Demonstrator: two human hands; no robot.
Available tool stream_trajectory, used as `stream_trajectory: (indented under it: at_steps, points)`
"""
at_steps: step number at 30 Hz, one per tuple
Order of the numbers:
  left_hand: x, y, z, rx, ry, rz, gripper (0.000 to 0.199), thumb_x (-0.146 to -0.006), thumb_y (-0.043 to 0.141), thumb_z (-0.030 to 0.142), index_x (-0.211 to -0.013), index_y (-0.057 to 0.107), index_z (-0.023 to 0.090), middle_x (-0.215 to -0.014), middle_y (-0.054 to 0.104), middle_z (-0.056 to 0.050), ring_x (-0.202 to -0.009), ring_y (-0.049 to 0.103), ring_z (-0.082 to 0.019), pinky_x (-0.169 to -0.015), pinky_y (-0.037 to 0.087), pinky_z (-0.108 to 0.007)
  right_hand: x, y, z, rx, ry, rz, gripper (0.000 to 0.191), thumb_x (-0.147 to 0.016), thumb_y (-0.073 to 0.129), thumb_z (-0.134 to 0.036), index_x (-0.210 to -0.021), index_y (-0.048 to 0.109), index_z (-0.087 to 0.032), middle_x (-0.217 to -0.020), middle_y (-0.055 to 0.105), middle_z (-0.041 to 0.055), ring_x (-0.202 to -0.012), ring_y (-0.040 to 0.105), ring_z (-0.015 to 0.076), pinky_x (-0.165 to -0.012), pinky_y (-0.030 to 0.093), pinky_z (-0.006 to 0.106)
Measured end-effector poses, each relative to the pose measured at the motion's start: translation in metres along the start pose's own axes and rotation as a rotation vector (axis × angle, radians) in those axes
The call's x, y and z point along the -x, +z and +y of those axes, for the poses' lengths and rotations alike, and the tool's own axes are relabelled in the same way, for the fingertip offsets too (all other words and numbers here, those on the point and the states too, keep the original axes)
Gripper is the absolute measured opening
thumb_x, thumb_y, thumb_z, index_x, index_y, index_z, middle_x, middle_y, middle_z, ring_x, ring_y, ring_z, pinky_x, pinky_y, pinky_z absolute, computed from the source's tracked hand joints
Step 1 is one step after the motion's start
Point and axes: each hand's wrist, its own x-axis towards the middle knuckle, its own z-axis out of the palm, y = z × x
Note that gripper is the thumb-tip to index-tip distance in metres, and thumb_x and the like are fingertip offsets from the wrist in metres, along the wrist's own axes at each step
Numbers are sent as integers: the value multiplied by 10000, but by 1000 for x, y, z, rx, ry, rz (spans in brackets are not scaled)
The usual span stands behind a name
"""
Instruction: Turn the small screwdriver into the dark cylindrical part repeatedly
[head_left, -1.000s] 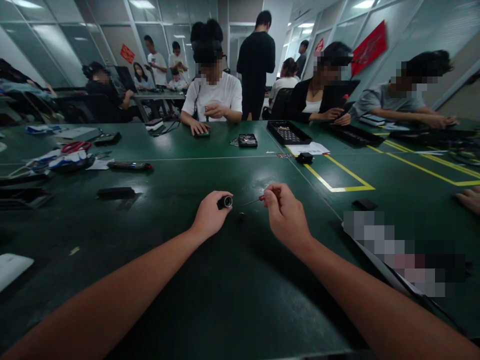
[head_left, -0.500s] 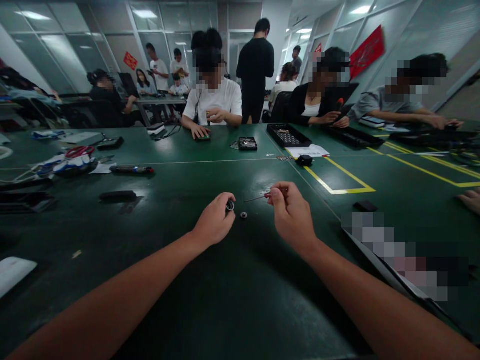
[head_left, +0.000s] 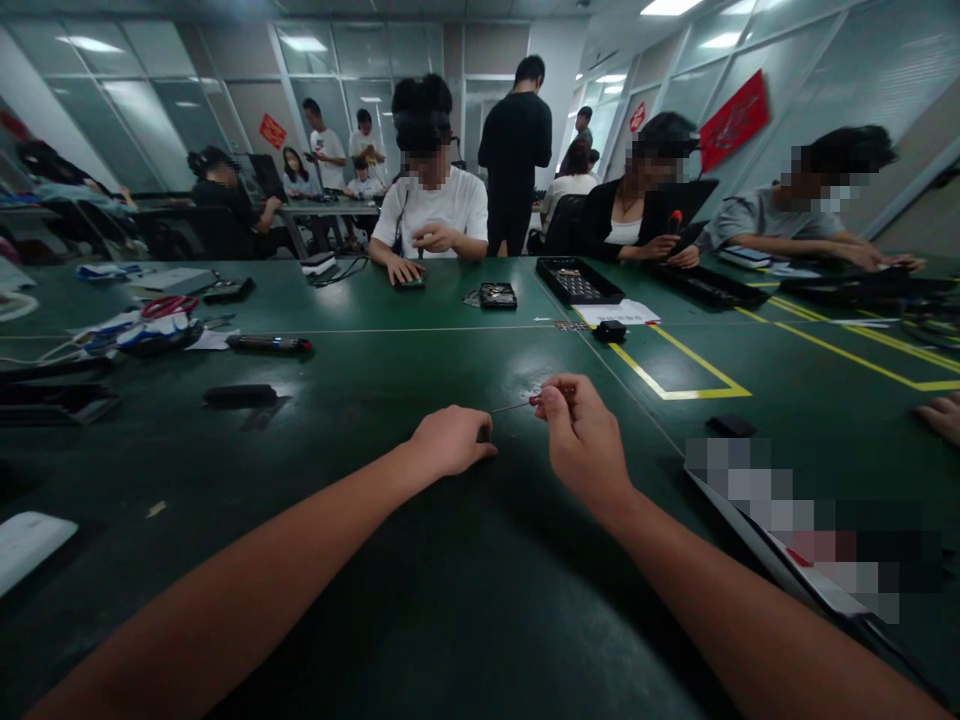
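Note:
In my right hand [head_left: 585,435] is a small screwdriver [head_left: 534,401] with a red handle, pinched between thumb and fingers. Its thin shaft points left, the tip close to the back of my left hand [head_left: 454,440]. The left hand is curled over the green table [head_left: 420,610], thumb and fingertips turned down and to the right. What its fingers hold is hidden behind them. No small round part shows beside the hands.
Ahead lie an open drive-like device [head_left: 497,295], a black tray [head_left: 576,281] and a small black block [head_left: 609,331]. To the left are a dark pen-like tool [head_left: 268,343] and cables [head_left: 169,308]. People sit across the table.
My left hand has moved right, over the spot where the small round part lay. That part and the dark ring it held are now out of sight. The right hand keeps the screwdriver.

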Motion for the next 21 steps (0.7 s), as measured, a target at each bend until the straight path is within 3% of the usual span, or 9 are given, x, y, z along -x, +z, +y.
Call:
stream_trajectory:
  at_steps: [6,11,14,16,19,21]
  points:
    - [6,-4,-11,55,-33,90,153,-836,684,332,-949,715,235,-888,732,-73,-775,680,-245,-670,503,-319,0,0,1,-7,16,1,164,-1020,476,-373,-996,573,-243,-825,707,34,-761,691,218,-702,493,367]
    - [20,-24,-57,321,-40,248,235,-846,634,318,-1037,747,241,-1015,742,-58,-875,675,-221,-757,512,-324,0,0,1,-22,20,-20,175,-1022,475,-382,-992,576,-243,-824,710,39,-766,695,222,-695,499,369]
    - [38,-50,-94,564,-289,304,242,-883,606,362,-1009,741,205,-831,686,-23,-644,568,-139,-595,426,-263,1,0,2,-29,20,-24,177,-1022,478,-387,-1001,580,-243,-836,710,38,-776,694,220,-706,503,372]
    - [57,-70,-119,788,-478,411,239,-915,594,372,-1003,698,176,-777,608,14,-601,500,-87,-539,330,-209,1,1,2,-36,23,-29,179,-1021,480,-389,-1004,581,-242,-840,709,36,-776,692,217,-711,505,373]
    - [89,-99,-157,1028,-612,609,229,-1000,498,347,-935,599,152,-731,531,60,-586,445,-20,-582,265,-159,1,3,2,-47,33,-44,180,-1020,480,-388,-1003,581,-241,-841,710,37,-783,695,218,-721,507,376]
    - [109,-114,-182,1027,-764,778,227,-1015,478,285,-857,539,134,-699,534,69,-573,454,-8,-614,286,-156,1,4,2,-49,36,-52,179,-1020,479,-385,-994,580,-239,-839,711,38,-783,695,218,-723,506,375]
